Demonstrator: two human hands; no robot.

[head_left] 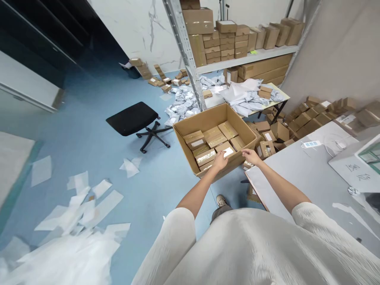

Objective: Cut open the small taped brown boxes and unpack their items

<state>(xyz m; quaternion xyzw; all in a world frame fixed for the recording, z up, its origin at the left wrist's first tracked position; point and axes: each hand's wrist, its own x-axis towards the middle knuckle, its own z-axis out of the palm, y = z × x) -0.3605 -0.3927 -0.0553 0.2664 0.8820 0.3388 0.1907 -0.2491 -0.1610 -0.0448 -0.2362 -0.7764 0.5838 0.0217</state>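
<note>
A large open cardboard carton [183, 136] stands on the blue floor in front of me, holding several small taped brown boxes [216, 139]. My left hand [220, 160] reaches over the carton's near wall, fingers curled on a small box with a white label [227, 151]. My right hand [251, 156] rests at the near right rim of the carton, fingers bent beside the same box; what it grips is hidden.
A grey table [299, 178] lies to my right with papers on it. A black chair seat [132, 117] stands left of the carton. Metal shelving [246, 57] with stacked boxes rises behind. Loose small boxes, white mail bags and paper sheets litter the floor.
</note>
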